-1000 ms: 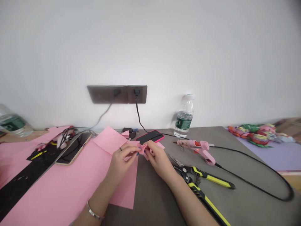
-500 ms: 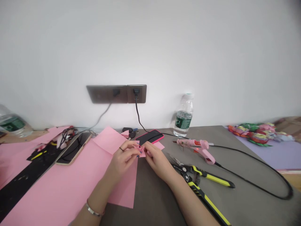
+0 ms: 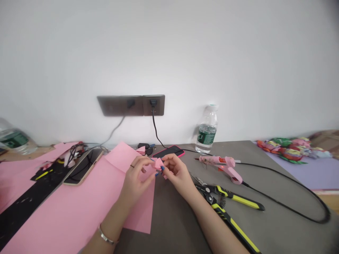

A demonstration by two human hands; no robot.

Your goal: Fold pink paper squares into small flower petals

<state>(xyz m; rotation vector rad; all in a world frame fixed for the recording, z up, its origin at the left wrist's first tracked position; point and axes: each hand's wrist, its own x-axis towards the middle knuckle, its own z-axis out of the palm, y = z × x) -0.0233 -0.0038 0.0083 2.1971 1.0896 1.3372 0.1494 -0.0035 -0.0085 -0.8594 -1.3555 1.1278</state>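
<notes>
A small folded piece of pink paper (image 3: 158,163) is held up between my two hands, above the grey table mat. My left hand (image 3: 137,176), with a ring and a silver bracelet, pinches its left side between thumb and fingers. On the other side, my right hand (image 3: 178,173) grips the paper with thumb and index finger, its other fingers loosely curled. Large pink paper sheets (image 3: 87,201) lie beneath and to the left of my left hand. Just behind my hands is a phone with a pink-red edge (image 3: 169,151).
Pliers (image 3: 238,200) and a pink glue gun (image 3: 219,161) with a looping black cable lie on the right. A water bottle (image 3: 206,132) stands by the wall. Colourful paper pieces (image 3: 292,150) sit far right. Another phone (image 3: 84,166) rests on the left.
The folded paper has been turned and shows a different face. My right hand has opened out slightly, its fingers lifted, and my left fingers have shifted along the paper.
</notes>
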